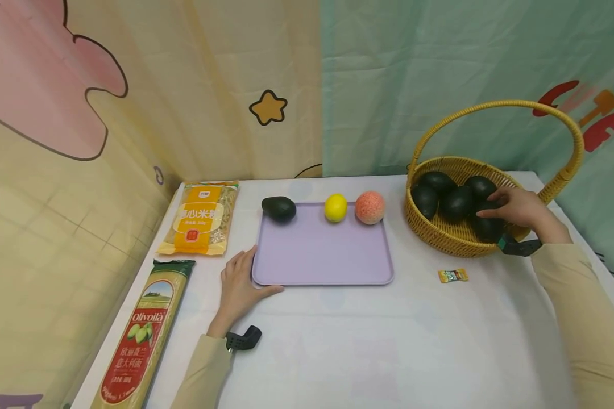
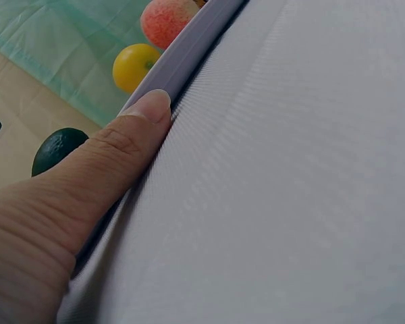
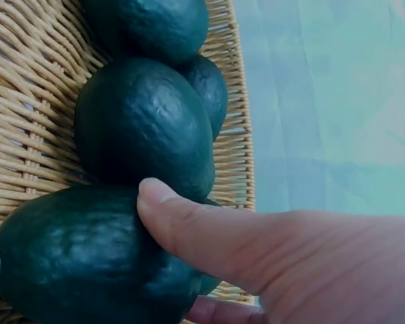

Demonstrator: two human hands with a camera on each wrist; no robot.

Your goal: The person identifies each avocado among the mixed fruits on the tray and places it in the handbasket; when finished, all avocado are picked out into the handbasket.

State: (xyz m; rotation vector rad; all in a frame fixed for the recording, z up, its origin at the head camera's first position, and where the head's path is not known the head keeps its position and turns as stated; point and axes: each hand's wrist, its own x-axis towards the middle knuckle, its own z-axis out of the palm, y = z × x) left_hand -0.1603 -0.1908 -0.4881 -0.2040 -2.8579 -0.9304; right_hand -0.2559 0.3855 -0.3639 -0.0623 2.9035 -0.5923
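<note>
My left hand (image 1: 240,287) rests at the near left corner of a lilac tray (image 1: 322,250), its fingers along the left side and its thumb (image 2: 131,131) straight along the front rim. An avocado (image 1: 279,209), a yellow lemon (image 1: 335,208) and a pinkish peach (image 1: 370,207) sit along the tray's far edge. On the right, my right hand (image 1: 522,210) reaches into a wicker basket (image 1: 440,241) of several dark green avocados (image 1: 457,203). It grips the nearest avocado (image 3: 88,256), thumb across one side and fingertips partly hidden on the other.
The basket's tall handle (image 1: 496,105) arches over the right forearm's side. A small wrapped candy (image 1: 452,275) lies in front of the basket. At left are a yellow grain packet (image 1: 199,218) and a long spaghetti pack (image 1: 143,335). Curtains (image 1: 368,85) stand behind the white-covered table.
</note>
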